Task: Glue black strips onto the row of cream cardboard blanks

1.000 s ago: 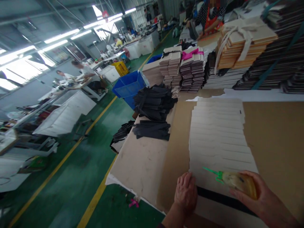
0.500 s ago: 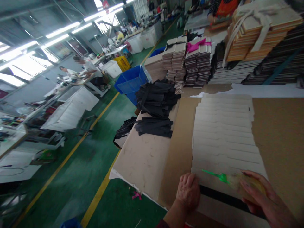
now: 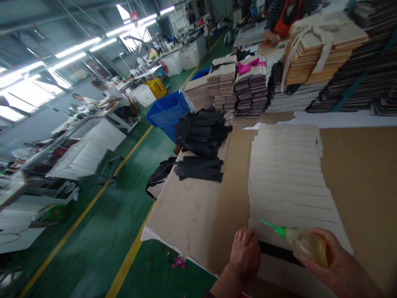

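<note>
My right hand (image 3: 331,265) is wrapped round a squeeze bottle (image 3: 305,245), with a yellowish murky body and a thin green nozzle pointing left. The bottle is tilted over a spread of overlapping pale boards (image 3: 287,178), laid in a stepped row. Below it, a black strip (image 3: 279,253) lies across the nearest board, its right part hidden by my right hand. At the strip's left end my left hand (image 3: 246,250) presses down with its fingers bent and together; the fingertips are partly hidden.
Black fabric strips (image 3: 201,132) lie in piles at the table's left edge. Tied stacks of boards (image 3: 221,82) stand behind, with a larger tied bundle (image 3: 325,49) at the right. A blue crate (image 3: 169,109) stands beside the table. Another person's hand (image 3: 272,38) shows at the back.
The bottle has turned into clearer view and moved slightly left, with my right hand lower around it. My left hand stays at the strip's end. The view has shifted a little.
</note>
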{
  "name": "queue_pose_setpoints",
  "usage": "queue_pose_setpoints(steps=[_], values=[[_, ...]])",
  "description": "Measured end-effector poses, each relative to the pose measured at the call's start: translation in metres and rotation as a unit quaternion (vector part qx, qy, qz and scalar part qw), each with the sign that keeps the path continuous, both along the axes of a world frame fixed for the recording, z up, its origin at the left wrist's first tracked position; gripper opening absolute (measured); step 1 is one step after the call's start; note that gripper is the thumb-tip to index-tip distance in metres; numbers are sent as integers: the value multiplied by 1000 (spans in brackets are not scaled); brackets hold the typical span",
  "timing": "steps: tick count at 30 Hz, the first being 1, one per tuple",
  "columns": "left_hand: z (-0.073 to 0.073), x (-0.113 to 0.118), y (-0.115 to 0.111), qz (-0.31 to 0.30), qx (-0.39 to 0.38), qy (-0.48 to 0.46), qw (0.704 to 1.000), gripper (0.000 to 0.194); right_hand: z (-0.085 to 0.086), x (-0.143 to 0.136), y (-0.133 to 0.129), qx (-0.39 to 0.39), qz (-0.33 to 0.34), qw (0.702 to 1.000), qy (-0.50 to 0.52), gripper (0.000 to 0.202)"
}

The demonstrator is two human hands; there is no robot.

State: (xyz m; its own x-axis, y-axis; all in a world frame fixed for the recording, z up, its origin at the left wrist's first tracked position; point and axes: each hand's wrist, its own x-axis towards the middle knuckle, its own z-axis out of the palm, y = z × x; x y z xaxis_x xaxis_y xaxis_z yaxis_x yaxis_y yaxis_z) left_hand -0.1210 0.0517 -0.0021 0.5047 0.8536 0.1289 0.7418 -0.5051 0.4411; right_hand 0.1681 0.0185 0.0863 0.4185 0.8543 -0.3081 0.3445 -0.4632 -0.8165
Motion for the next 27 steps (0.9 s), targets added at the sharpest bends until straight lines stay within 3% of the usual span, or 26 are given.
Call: queue_pose_setpoints(steps=[4, 7, 14, 23, 27], values=[[3, -1, -8, -1, -4, -2, 1000, 33, -5, 6, -4, 56, 44, 997, -25, 65], [0, -1, -13, -18, -11, 1, 1000, 34, -4, 2, -7, 52, 102, 993, -25, 67], [-14, -2, -15, -38, -35, 13, 999, 46, 5, -38, 0, 139, 132, 981, -40, 44], [-20, -3, -16, -48, -45, 18, 998, 55, -27, -51, 8, 204, 175, 960, -72, 27], [-24, -2, -18, -50, -44, 20, 998, 58, -34, -50, 11, 229, 200, 947, -105, 24]])
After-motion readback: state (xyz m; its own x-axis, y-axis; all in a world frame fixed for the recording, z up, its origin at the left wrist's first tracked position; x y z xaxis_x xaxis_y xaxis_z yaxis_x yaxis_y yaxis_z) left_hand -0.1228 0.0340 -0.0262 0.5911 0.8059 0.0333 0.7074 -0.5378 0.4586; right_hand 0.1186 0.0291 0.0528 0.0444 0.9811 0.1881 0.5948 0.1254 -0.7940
